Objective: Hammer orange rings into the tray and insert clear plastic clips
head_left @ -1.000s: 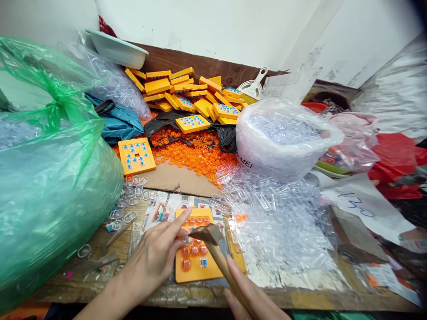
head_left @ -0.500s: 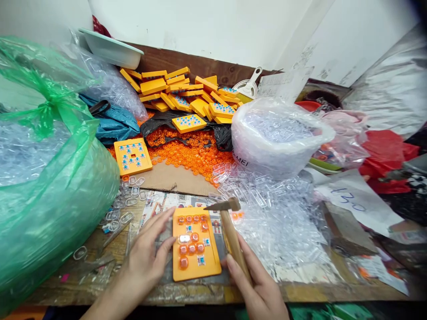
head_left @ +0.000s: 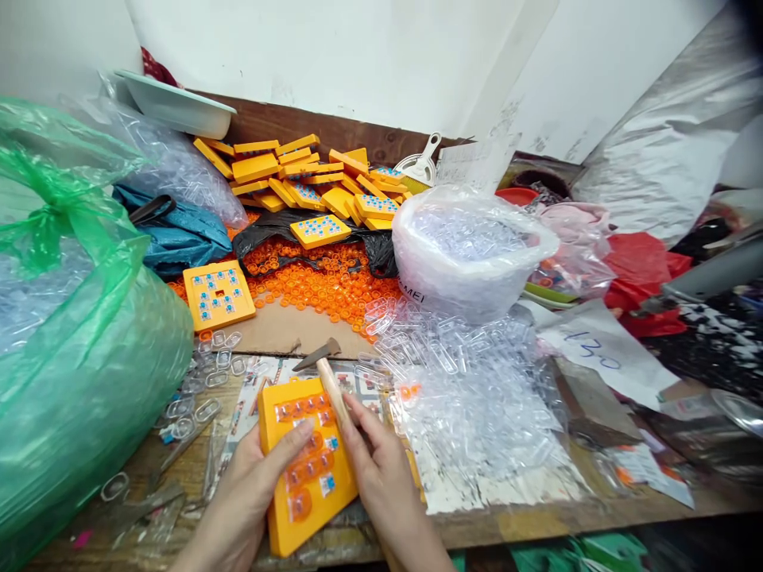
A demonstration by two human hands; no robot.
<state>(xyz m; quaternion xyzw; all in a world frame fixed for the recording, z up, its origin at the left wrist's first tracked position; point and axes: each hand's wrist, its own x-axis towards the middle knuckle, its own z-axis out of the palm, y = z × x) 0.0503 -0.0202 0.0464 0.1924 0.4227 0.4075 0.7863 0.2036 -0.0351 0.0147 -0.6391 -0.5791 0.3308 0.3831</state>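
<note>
Scuffed white wall (head_left: 334, 59) over a wooden workbench (head_left: 477, 526)
A brown board (head_left: 286, 119) runs near twelve o'clock, bench edge toward six.

The left hand (head_left: 250, 481) lays its thumb across some orange caps (head_left: 310, 467) on the yellow board (head_left: 314, 487), and its other fingers are mostly lost behind it. The right hand (head_left: 386, 481) covers the lower handle of the hammer (head_left: 334, 393); how head and handle meet, I can't make out. Both forearms (head_left: 208, 542) run off the bottom edge. Far left, the green bag (head_left: 98, 413) is cut off, its contents blurred by the plastic. Upper right of centre, a sheet's (head_left: 474, 165) writing is too small to read.
</note>
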